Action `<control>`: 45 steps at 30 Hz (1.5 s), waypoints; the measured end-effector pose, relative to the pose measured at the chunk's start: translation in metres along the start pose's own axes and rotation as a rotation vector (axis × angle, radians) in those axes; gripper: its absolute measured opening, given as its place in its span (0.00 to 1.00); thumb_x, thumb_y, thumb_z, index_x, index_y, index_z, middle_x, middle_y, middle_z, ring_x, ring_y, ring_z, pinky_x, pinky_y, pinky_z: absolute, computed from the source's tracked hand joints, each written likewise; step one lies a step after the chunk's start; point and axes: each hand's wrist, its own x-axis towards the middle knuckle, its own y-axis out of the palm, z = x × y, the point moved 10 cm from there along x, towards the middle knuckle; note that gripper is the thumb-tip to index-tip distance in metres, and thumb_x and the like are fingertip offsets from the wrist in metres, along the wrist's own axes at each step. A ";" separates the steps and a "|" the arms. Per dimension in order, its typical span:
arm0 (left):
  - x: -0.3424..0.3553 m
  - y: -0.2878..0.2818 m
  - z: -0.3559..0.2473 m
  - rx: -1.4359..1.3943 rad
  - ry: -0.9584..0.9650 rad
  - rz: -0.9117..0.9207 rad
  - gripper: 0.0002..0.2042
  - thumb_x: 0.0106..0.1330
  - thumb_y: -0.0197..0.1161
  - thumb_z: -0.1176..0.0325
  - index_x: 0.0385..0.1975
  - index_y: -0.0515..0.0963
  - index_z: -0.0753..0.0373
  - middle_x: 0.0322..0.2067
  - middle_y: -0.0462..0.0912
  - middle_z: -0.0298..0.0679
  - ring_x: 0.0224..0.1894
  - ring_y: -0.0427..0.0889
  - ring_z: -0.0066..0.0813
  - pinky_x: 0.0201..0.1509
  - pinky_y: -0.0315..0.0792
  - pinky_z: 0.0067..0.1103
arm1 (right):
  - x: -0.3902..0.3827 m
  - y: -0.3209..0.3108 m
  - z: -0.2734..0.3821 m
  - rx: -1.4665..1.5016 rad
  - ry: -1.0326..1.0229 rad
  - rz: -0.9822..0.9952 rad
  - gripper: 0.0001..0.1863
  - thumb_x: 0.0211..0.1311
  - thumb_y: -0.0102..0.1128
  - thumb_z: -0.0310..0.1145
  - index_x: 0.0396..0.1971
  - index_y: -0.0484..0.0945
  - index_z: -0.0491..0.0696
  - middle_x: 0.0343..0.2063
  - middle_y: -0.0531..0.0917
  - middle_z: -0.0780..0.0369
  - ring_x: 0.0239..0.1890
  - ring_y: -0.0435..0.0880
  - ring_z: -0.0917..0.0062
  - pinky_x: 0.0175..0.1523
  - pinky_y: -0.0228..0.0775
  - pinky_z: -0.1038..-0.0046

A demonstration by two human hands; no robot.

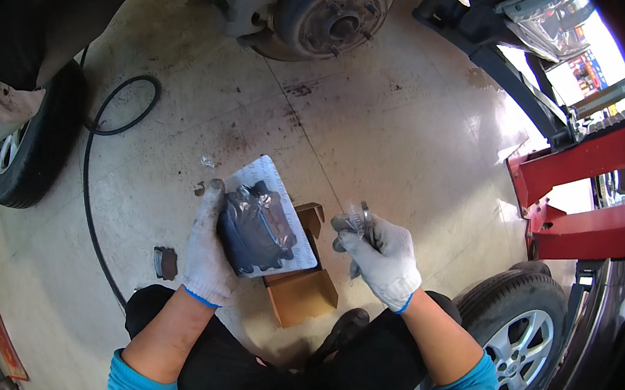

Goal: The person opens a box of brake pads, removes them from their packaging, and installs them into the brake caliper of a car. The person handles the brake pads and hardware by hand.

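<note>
My left hand (209,249), in a dirty white work glove, grips a pack of brake pads (257,229) sealed in clear plastic. A white printed sheet (298,248) lies flat behind the pads. Closed around a small clear plastic bag (356,224) with metal pieces in it is my right hand (388,258), gloved too. What exactly the bag holds is partly hidden by the fingers. Below the pack, an open brown cardboard box (303,298) lies on the floor, its flaps spread. A worn brake pad (165,263) lies on the floor left of my left hand.
Ahead hangs a wheel hub with a rusty brake disc (338,19). A black hose (88,179) curves along the left floor. Wheels with tyres lean at left (36,147) and right (519,331). Red lift arms (585,170) stand at right.
</note>
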 end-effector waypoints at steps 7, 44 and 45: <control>-0.013 -0.008 -0.017 0.075 0.094 -0.129 0.26 0.75 0.52 0.43 0.55 0.78 0.60 0.49 0.85 0.40 0.50 0.85 0.35 0.59 0.78 0.34 | -0.006 -0.009 0.026 -0.408 -0.341 -0.242 0.09 0.57 0.72 0.31 0.31 0.82 0.41 0.18 0.73 0.59 0.21 0.67 0.80 0.29 0.66 0.74; -0.007 -0.014 -0.013 0.798 0.256 -0.185 0.20 0.71 0.65 0.51 0.51 0.81 0.61 0.44 0.84 0.37 0.46 0.84 0.23 0.48 0.80 0.22 | -0.018 0.035 0.011 -0.646 -0.310 0.022 0.12 0.72 0.54 0.39 0.46 0.78 0.47 0.34 0.84 0.51 0.38 0.84 0.52 0.41 0.77 0.56; -0.004 -0.017 -0.005 0.747 0.203 -0.181 0.20 0.71 0.65 0.51 0.52 0.81 0.61 0.45 0.85 0.36 0.46 0.84 0.24 0.49 0.80 0.22 | -0.018 0.033 0.008 -0.640 -0.306 0.004 0.13 0.72 0.54 0.39 0.46 0.78 0.47 0.34 0.84 0.50 0.38 0.84 0.52 0.42 0.77 0.56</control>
